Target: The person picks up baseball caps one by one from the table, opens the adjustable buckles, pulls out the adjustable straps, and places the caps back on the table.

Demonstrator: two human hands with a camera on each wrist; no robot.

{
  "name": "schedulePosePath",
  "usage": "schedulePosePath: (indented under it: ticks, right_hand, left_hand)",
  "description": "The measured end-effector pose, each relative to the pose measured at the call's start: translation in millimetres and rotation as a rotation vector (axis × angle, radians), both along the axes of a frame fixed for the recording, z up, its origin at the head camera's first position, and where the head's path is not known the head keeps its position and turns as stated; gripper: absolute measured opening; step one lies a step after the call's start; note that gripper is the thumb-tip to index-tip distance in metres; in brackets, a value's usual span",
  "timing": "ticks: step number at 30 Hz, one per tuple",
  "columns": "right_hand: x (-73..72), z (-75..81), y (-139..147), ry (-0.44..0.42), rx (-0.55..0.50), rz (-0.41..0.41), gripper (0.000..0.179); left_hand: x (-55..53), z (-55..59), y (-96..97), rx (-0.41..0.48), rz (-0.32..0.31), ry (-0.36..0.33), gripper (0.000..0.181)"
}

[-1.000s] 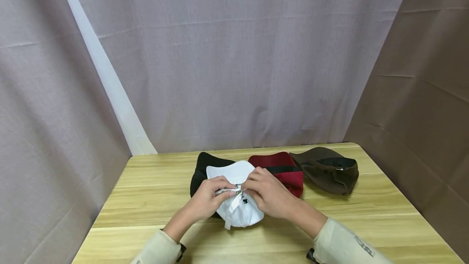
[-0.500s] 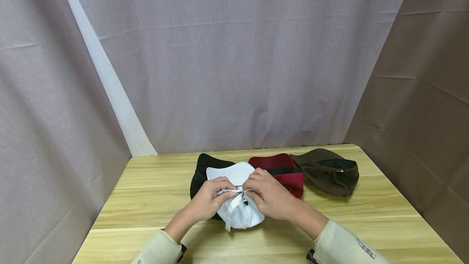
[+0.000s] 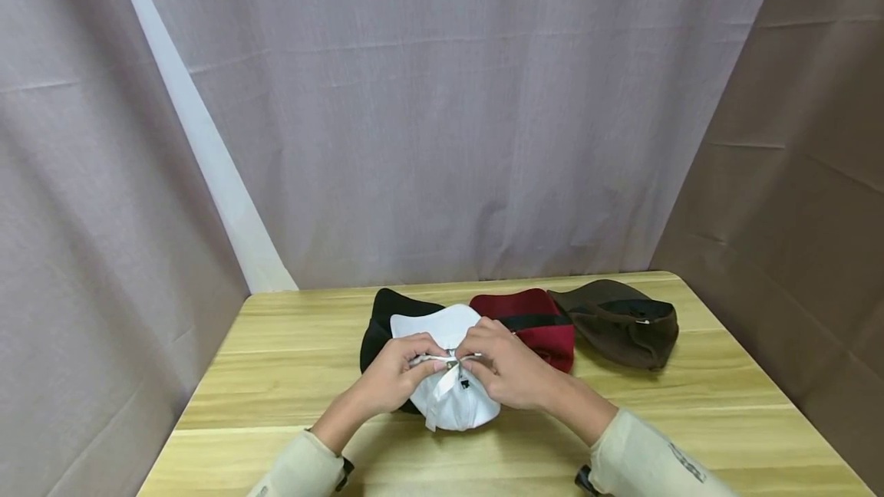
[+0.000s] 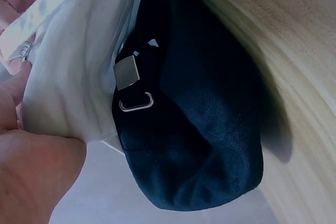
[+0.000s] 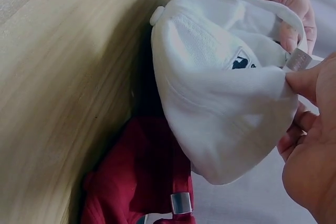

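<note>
A white cap (image 3: 466, 409) lies at the middle of the table, its brim pointing away from me. My left hand (image 3: 395, 376) pinches the left side of its back opening between thumb and fingers. On the other side, my right hand (image 3: 514, 368) pinches the cap's edge beside a metal buckle (image 5: 297, 60), clearest in the right wrist view. The loose end of the cap's strap (image 3: 445, 386) hangs toward me between the hands. Behind and left of the white cap sits a black cap (image 3: 375, 340), partly covered by it; its metal clasp (image 4: 127, 73) shows in the left wrist view.
A dark red cap (image 3: 552, 343) lies right of the white cap, partly behind my right hand. Farther right is a dark brown cap (image 3: 621, 336). All rest on the wooden table (image 3: 276, 374), with grey curtain (image 3: 442, 136) behind its far edge.
Both hands keep their places on the white cap. At the right fingers the strap has come through a little, its end now showing beside the right hand. The other caps have not moved.
</note>
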State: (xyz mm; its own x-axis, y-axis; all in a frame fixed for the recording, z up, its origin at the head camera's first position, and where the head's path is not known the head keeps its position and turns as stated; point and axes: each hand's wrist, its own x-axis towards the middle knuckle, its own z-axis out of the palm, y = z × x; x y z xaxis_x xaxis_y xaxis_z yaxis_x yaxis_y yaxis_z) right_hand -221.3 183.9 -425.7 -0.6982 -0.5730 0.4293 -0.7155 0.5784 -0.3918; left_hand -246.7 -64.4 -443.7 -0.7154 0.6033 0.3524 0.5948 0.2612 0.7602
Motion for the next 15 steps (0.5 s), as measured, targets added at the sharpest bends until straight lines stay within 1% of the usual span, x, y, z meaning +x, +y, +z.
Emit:
schedulePosePath:
  ticks: [3,9,15]
  right_hand:
    - [1.0,-0.6,-0.8,0.014,-0.002,-0.002,0.020]
    - [1.7,-0.1,-1.0,0.051,-0.010,-0.002,0.025]
    - [3.3,-0.8,0.0,0.034,-0.023,-0.002,0.026]
  left_hand:
    - [0.1,-0.6,-1.1,-0.002,0.000,-0.025,0.011]
    - [0.4,0.0,-2.4,0.008,-0.001,-0.020,0.011]
    - [2.2,0.6,-3.4,0.009,-0.007,-0.033,0.011]
